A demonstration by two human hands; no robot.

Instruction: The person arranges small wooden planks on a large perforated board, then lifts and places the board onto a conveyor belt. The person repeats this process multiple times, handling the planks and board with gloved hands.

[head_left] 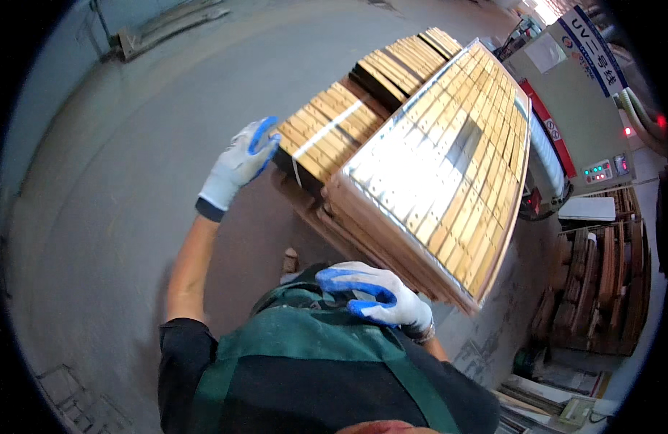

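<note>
The person's left hand (240,159) is at the near left end of a strapped bundle of slats (323,145), thumb and fingers parted around a gap; whether the fingertips touch the wood cannot be told. The right hand (388,293) is by the green apron (305,336), fingers loosely curled and apart from the thumb, with nothing visible in its grasp; the bundle lies ahead of it, to the left. Both wear pale knit gloves with blue-coated fingers. The slats are narrow, straight and light tan on top with dark ends, crossed by a flat white strap (330,129). Just to their right, a shallow rimmed tray (479,296) carries rows of similar slats dotted with small dark marks, glossy under a bright glare. Around these spreads a smooth grey floor (117,217). On the right stand a pale machine (565,108) with lit buttons and a stack of brown boards (602,275).
</note>
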